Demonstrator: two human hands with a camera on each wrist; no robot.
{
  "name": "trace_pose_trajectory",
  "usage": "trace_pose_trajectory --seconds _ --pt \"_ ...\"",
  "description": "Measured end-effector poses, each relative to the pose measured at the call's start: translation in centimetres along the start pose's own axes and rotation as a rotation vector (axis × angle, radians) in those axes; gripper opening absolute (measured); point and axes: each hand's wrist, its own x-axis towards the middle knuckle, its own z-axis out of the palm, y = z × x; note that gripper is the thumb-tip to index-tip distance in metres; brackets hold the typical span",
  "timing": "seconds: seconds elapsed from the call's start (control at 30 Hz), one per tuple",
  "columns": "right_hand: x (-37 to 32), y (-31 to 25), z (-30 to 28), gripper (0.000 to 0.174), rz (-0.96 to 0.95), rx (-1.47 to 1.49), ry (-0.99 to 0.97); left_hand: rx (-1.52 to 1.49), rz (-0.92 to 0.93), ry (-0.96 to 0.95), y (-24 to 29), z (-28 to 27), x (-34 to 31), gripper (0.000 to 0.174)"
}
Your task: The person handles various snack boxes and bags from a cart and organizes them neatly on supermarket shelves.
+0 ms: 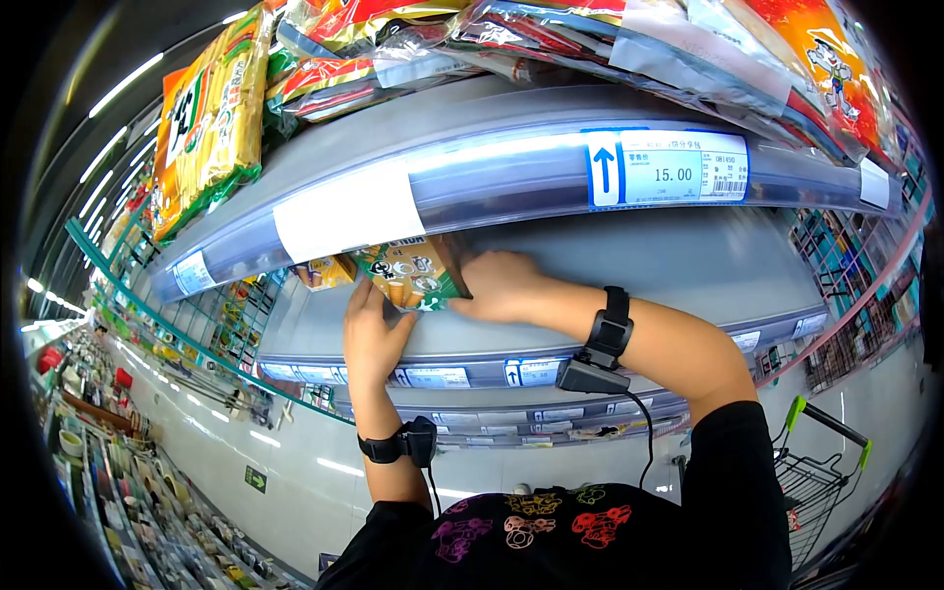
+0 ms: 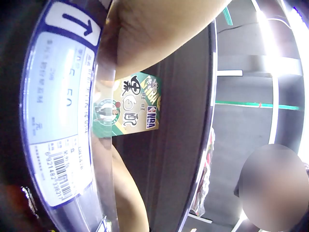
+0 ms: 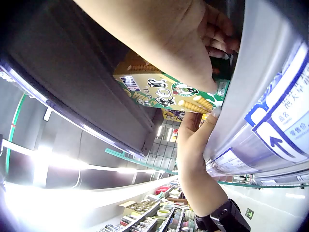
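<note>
Head view: you've got the box (image 1: 411, 273)!
Right hand (image 1: 504, 285), fingers pinching its end; left hand (image 1: 372, 331), fingers spread alongside.

Box (image 1: 411, 275): green and gold, standing upright
Front (image 3: 161, 92): NBA logo, pictured snacks, facing outward
Shelf (image 1: 629, 280): box near left end

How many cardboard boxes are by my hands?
2: a rectangular green-gold cardboard box between the left hand and right hand, and a yellow-orange cardboard box left of them. Others may be hidden.
</note>
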Motion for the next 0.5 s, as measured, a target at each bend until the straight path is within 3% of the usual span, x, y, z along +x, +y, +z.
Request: trace_pose_trajectory --seconds 0.5 --pt "-0.3 -0.1 -0.1 0.052 0.0 0.037 0.004 0.022 0.033 -0.024 0.5 -0.4 -0.1 0.05"
